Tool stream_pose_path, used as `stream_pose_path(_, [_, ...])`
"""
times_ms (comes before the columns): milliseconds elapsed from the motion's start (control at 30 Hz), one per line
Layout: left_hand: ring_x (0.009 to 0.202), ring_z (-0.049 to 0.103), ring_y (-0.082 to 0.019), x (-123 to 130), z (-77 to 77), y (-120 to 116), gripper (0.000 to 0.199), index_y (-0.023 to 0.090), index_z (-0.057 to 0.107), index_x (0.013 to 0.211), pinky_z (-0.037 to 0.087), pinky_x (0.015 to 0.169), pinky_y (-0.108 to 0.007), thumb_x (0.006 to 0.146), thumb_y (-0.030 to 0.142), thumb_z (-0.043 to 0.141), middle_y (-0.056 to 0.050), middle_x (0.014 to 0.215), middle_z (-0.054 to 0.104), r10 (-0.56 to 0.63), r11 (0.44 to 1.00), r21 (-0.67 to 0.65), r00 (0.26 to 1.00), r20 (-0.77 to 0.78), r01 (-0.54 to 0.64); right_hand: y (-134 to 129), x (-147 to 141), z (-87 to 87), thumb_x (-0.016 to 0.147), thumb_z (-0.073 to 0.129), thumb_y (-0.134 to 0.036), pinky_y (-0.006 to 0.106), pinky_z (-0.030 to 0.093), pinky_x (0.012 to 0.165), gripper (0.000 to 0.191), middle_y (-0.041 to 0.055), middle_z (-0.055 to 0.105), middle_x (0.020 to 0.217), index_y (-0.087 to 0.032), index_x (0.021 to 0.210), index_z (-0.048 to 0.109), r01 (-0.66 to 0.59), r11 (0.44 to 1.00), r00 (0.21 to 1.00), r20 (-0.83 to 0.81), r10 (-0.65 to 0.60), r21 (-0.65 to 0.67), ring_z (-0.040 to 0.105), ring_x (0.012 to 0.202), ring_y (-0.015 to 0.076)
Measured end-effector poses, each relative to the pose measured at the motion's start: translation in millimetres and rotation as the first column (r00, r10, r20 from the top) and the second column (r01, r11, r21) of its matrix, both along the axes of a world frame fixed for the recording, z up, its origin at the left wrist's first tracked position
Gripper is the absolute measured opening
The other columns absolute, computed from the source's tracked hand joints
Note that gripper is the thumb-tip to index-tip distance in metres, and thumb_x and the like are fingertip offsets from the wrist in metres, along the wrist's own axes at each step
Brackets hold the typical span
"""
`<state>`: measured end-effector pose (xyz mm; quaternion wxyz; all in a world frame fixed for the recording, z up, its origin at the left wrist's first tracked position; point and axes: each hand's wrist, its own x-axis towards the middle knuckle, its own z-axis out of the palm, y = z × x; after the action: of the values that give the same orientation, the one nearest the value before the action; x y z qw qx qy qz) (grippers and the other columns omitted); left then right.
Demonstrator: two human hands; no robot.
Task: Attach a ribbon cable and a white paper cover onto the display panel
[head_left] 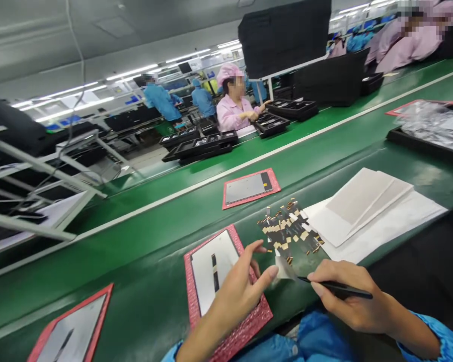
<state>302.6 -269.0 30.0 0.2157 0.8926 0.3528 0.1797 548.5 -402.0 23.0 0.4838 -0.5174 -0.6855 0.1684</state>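
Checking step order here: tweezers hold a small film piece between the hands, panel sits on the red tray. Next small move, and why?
Probably carry the film left over the panel. The tweezers in the right hand grip it off the panel's right edge, with the left hand resting on the tray.

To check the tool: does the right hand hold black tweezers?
Yes, the right hand pinches thin black tweezers pointing toward the left hand.
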Motion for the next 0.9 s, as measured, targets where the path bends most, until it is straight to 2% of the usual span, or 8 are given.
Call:
stream_pose_path(100, [0.054,0.063,-0.009,-28,-23.3,-25,0.048,0.038,0.047,0.135,0.054,0.048,-0.022,0.091,0.055,0.055,0.005,0.094,0.074,0.168,0.944,-0.291,0.986,0.014,-0.157,9,-20,-5.4,0.078,0.070,-0.018,0.043,0.064,0.050,0.054,-0.0089,0.077,0.080,-0.055,0.115,0.061,-0.044,0.999,0.999,-0.030,0.044,-0.004,0.076,0.060,0.0280])
stream_pose_path(200, [0.053,0.059,-0.011,-43,-38.3,-41,0.036,0.033,0.057,0.113,0.048,0.045,-0.024,0.090,0.061,0.052,0.005,0.076,0.068,0.289,0.819,-0.521,0.957,0.011,-0.242,17,-36,-8.8,0.077,0.069,-0.018,0.043,0.062,0.046,0.052,-0.0089,0.076,0.077,-0.056,0.113,0.063,-0.104,0.993,0.993,-0.066,0.100,-0.048,0.075,0.057,0.0281])
stream_pose_path(333, [0.056,0.056,-0.009,-56,-43.5,-54,0.038,0.026,0.057,0.085,0.045,0.050,-0.022,0.086,0.064,0.056,0.006,0.065,0.058,0.416,0.654,-0.728,0.901,0.118,-0.207,24,-51,-11.3,0.077,0.069,-0.021,0.044,0.061,0.043,0.046,-0.0088,0.074,0.071,-0.055,0.108,0.067,-0.137,0.986,0.986,-0.112,0.127,-0.092,0.073,0.053,0.0281])
stream_pose_path(433, [0.052,0.052,-0.009,-67,-44.7,-62,0.041,0.025,0.053,0.077,0.043,0.050,-0.022,0.084,0.065,0.057,0.007,0.058,0.053,0.479,0.587,-0.788,0.864,0.156,-0.183,29,-56,-14.5,0.076,0.071,-0.023,0.043,0.059,0.040,0.039,-0.0067,0.074,0.072,-0.051,0.102,0.071,-0.133,0.985,0.981,-0.155,0.115,-0.109,0.072,0.051,0.0280])
stream_pose_path(533, [0.050,0.051,-0.009,-78,-46.3,-67,0.040,0.026,0.053,0.075,0.040,0.049,-0.023,0.084,0.065,0.058,0.006,0.054,0.053,0.518,0.573,-0.793,0.841,0.155,-0.206,38,-60,-20.4,0.076,0.072,-0.028,0.041,0.055,0.037,0.027,-0.0048,0.073,0.067,-0.046,0.096,0.074,-0.104,0.978,0.977,-0.203,0.066,-0.181,0.069,0.047,0.0268])
stream_pose_path(633, [0.046,0.049,-0.009,-87,-47.1,-68,0.042,0.027,0.054,0.072,0.037,0.044,-0.023,0.083,0.067,0.058,0.006,0.051,0.052,0.553,0.579,-0.774,0.821,0.143,-0.255,51,-67,-28.5,0.079,0.072,-0.030,0.037,0.051,0.033,0.017,-0.0044,0.071,0.062,-0.043,0.090,0.075,-0.116,0.947,0.962,-0.272,0.033,-0.299,0.065,0.040,0.0225])
stream_pose_path(767, [0.046,0.046,-0.008,-94,-47.8,-69,0.045,0.025,0.056,0.069,0.035,0.042,-0.021,0.083,0.068,0.056,0.005,0.052,0.050,0.592,0.634,-0.680,0.797,0.121,-0.368,64,-80,-40.2,0.082,0.070,-0.029,0.034,0.051,0.033,0.019,-0.0054,0.071,0.065,-0.043,0.095,0.073,-0.201,0.885,0.925,-0.379,0.031,-0.419,0.063,0.039,0.0184])
stream_pose_path(900, [0.047,0.048,-0.007,-99,-51.5,-71,0.045,0.024,0.059,0.072,0.038,0.043,-0.020,0.084,0.066,0.052,0.006,0.055,0.052,0.596,0.657,-0.602,0.802,0.045,-0.454,65,-90,-49.9,0.082,0.072,-0.028,0.036,0.053,0.038,0.018,-0.0057,0.071,0.064,-0.042,0.094,0.073,-0.174,0.862,0.932,-0.362,-0.011,-0.477,0.066,0.043,0.0202])
